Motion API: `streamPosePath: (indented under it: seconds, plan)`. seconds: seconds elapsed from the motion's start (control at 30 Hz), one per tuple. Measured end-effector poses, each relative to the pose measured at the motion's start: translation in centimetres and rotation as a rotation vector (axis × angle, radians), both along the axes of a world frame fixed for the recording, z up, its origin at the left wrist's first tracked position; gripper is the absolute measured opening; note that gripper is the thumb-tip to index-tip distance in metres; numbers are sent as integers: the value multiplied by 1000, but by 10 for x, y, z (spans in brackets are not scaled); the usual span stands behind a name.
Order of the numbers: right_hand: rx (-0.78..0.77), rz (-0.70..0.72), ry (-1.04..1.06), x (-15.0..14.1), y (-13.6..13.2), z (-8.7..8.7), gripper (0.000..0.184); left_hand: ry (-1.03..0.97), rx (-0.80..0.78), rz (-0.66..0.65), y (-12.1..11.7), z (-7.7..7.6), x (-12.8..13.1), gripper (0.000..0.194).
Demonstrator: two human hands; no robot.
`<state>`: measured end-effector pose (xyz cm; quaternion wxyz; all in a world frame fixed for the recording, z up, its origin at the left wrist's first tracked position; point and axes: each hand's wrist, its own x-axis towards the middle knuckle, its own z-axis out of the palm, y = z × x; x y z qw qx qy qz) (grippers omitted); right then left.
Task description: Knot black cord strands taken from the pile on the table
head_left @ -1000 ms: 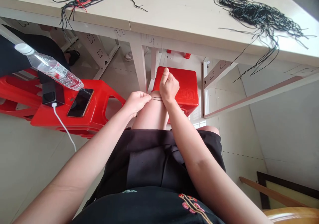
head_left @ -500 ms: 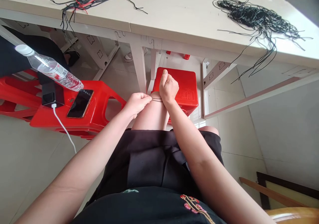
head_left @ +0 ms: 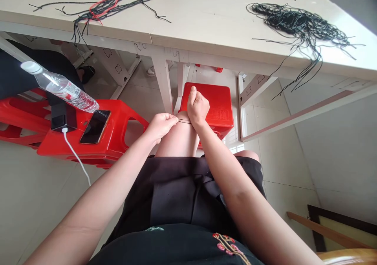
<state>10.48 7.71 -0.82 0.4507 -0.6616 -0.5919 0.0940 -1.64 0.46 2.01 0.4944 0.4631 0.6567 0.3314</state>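
In the head view, the left hand pinches thin black cords between its fingertips. The cords run left to right across the bare leg into the right hand, whose curled fingers hide any grip.

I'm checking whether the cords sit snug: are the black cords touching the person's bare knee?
Touching. The head view shows the thin black cords lying across the bare knee, running between the left hand and right hand, with no visible gap.
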Motion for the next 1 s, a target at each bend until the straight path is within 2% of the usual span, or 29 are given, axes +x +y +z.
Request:
streamPosePath:
  seconds: [0.63,1.0]
  plan:
    - [-43,14,16,-1,-2,2,52,-8,4,2,2,-6,-3,12]
    - [-25,39,27,1,-2,-3,59,-49,-11,12,-2,6,1,13]
